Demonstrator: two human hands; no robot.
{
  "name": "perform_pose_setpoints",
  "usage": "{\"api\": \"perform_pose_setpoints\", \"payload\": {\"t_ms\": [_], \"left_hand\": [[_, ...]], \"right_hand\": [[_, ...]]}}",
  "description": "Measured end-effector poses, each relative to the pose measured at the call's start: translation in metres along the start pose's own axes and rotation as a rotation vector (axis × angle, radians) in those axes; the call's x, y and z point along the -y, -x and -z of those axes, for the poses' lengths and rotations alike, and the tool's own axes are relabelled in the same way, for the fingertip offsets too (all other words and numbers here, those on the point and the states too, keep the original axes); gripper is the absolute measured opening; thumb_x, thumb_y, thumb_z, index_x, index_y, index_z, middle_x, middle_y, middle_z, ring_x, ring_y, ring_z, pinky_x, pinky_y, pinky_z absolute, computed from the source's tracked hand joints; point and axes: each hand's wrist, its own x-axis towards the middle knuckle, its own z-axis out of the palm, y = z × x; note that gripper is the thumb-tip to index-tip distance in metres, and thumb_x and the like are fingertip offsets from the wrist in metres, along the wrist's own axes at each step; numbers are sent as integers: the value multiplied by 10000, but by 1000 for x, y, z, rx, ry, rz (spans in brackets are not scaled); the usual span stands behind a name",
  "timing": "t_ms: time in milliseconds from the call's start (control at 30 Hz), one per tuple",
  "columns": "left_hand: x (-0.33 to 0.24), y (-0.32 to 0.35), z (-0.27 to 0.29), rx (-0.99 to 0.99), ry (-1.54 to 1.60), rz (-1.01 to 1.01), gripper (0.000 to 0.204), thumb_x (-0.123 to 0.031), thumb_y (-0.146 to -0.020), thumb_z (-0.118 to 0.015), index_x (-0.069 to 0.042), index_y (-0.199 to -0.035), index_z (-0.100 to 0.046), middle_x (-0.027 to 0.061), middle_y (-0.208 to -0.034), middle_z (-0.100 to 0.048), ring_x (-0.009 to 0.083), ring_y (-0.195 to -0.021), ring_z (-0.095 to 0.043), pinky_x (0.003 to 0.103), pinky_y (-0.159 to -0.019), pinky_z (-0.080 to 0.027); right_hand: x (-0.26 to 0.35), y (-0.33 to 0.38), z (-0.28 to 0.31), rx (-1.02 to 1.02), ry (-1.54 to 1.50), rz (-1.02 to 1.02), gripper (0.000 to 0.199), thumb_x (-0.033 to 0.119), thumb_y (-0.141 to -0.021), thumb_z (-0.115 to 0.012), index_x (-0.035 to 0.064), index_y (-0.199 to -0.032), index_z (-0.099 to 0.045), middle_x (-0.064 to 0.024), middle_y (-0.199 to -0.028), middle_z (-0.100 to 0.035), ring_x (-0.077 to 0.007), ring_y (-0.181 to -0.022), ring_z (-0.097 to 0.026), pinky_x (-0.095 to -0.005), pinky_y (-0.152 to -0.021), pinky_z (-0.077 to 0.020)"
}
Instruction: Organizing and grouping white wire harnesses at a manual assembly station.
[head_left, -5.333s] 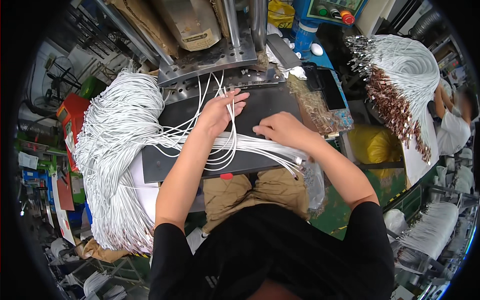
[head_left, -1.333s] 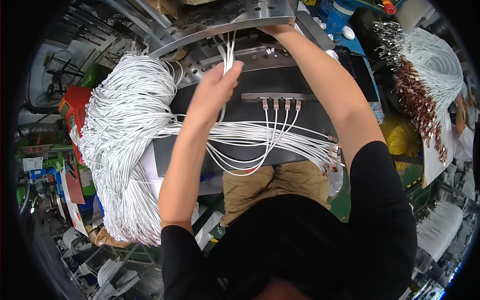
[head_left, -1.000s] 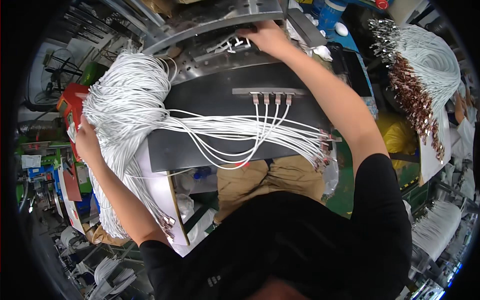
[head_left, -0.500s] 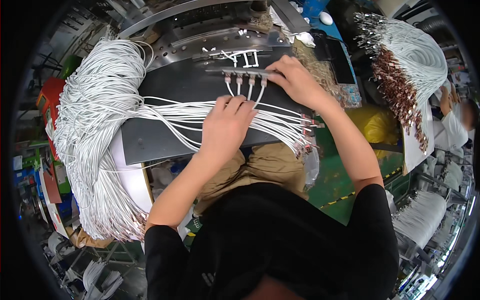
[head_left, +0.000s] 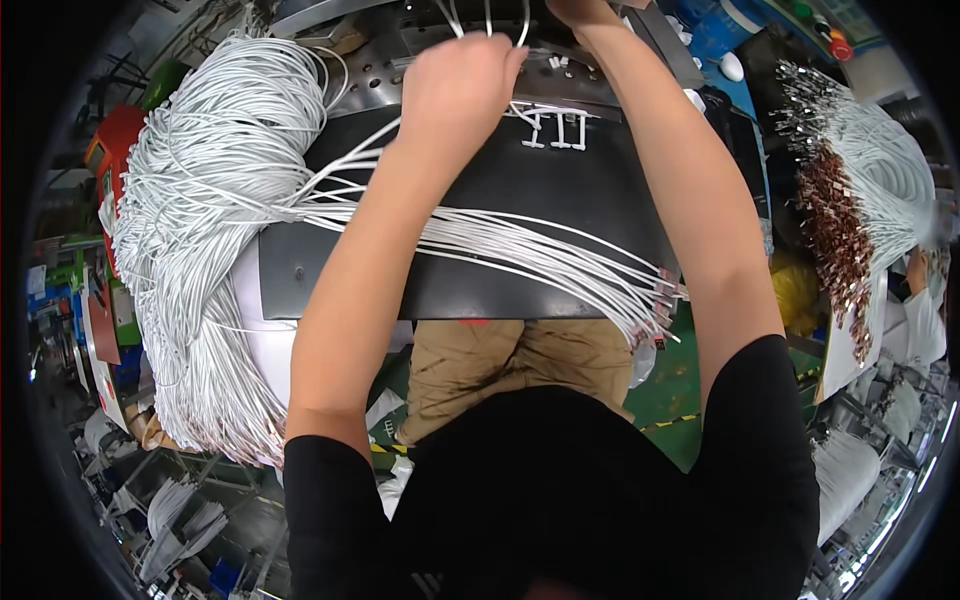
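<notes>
White cables [head_left: 358, 152] run from the left side of the black board [head_left: 560, 190] to its far edge, where the left hand [head_left: 455, 90] grasps them in curled fingers; their upper lengths show past the knuckles. The right hand [head_left: 582, 10] is beyond the board's far edge, cut off by the border of view; whether it grips anything cannot be told. A cable bundle [head_left: 520, 243] lies across the board, its plugs [head_left: 655, 310] at the right edge. Small white plastic pieces [head_left: 560, 143] lie near the far edge. A holed metal plate [head_left: 380, 90] is sited just behind the board. A large cable pile [head_left: 215, 170] occupies the board's left; a brown-ended coil [head_left: 880, 190] is noted well to its right.
</notes>
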Motion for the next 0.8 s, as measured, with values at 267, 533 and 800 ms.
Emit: {"api": "perform_pose_setpoints", "payload": {"t_ms": [267, 533, 800], "left_hand": [[11, -17, -10, 457, 20, 299, 382, -407, -951, -556, -88, -870, -750, 122, -754, -708, 337, -806, -696, 458, -758, -540], [25, -2, 0, 504, 42, 350, 384, -405, -959, -542, -97, -922, -767, 138, -805, -720, 352, -868, -692, 451, -814, -534], [9, -21, -23, 484, 161, 292, 380, -388, -969, -539, -76, -978, -757, 166, -879, -724, 379, -904, -681, 476, -826, -529]], "right_hand": [[-41, -11, -12, 80, 174, -22, 163, 212, -956, -623, 57, -949, -673, -108, -913, -642, -258, -872, -607, -387, -791, -509], [0, -13, -18, 147, 145, -79, 152, 202, -960, -615, 58, -957, -664, -103, -905, -632, -249, -870, -597, -377, -792, -504], [-44, -3, 3, 86, 290, 131, 247, 222, -984, -555, 11, -1082, -639, -178, -1026, -656, -295, -1001, -617, -411, -877, -488]]}}
